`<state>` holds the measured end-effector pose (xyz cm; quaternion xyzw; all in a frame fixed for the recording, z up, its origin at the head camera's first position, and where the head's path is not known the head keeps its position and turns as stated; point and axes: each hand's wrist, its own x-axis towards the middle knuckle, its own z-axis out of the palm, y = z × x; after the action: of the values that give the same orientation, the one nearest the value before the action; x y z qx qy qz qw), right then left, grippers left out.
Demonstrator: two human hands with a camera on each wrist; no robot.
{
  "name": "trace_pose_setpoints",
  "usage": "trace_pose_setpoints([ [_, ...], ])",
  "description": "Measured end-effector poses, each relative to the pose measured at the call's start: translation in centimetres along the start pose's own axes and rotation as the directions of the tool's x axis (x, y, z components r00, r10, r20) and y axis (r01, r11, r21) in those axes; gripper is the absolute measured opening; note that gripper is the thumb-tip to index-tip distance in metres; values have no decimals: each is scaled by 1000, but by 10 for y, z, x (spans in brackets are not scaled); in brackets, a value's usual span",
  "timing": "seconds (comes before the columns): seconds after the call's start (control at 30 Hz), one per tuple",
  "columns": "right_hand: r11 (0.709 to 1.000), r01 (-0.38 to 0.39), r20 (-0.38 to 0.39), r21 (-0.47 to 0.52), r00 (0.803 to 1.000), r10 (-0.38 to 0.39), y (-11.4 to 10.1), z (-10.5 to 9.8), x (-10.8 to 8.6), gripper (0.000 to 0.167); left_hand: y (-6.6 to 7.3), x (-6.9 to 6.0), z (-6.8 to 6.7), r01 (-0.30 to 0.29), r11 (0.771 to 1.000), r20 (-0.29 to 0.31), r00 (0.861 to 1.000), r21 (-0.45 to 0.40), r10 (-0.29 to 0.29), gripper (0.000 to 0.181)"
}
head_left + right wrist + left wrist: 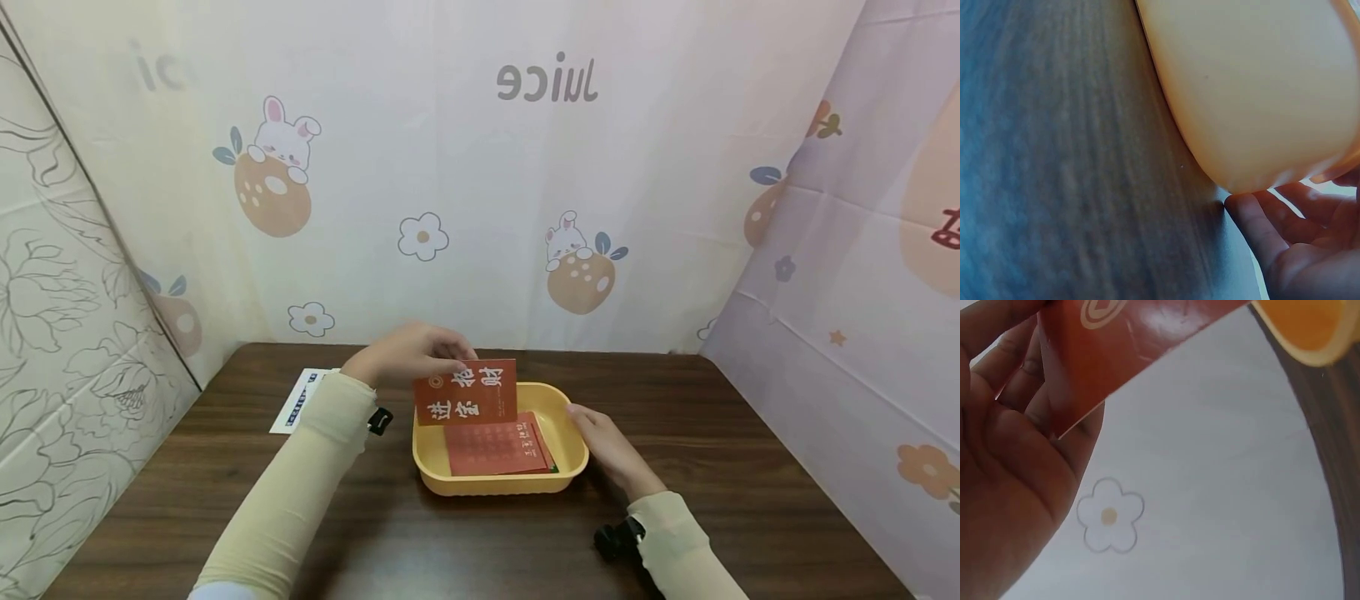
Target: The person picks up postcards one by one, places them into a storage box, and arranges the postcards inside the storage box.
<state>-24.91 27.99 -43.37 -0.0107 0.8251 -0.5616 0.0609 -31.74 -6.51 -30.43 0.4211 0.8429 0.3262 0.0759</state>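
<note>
My left hand pinches a red card with white characters by its upper edge, over the left part of a yellow tray. In the left wrist view the red card lies against the fingers of the left hand. More red cards lie inside the tray. My right hand touches the tray's right side; in the right wrist view the fingertips of that hand rest against the tray's outer wall.
A white card with blue print lies on the brown table at the left, partly behind the left sleeve. Patterned curtains stand at the back and both sides.
</note>
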Motion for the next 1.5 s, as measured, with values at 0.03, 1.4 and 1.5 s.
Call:
trace_pose_setpoints([
  [0.03,1000,0,-1,1,1000,0,0,0,0,66,0,2,2,7,1000,8,1000,-7,-6,15],
  [1.4,1000,-3,-11,15,1000,4,-4,2,-2,62,-9,64,67,259,960,169,947,109,-275,13],
  [1.5,1000,-6,-9,14,1000,6,-4,2,-2,63,-9,67,72,253,957,169,946,143,-276,15],
])
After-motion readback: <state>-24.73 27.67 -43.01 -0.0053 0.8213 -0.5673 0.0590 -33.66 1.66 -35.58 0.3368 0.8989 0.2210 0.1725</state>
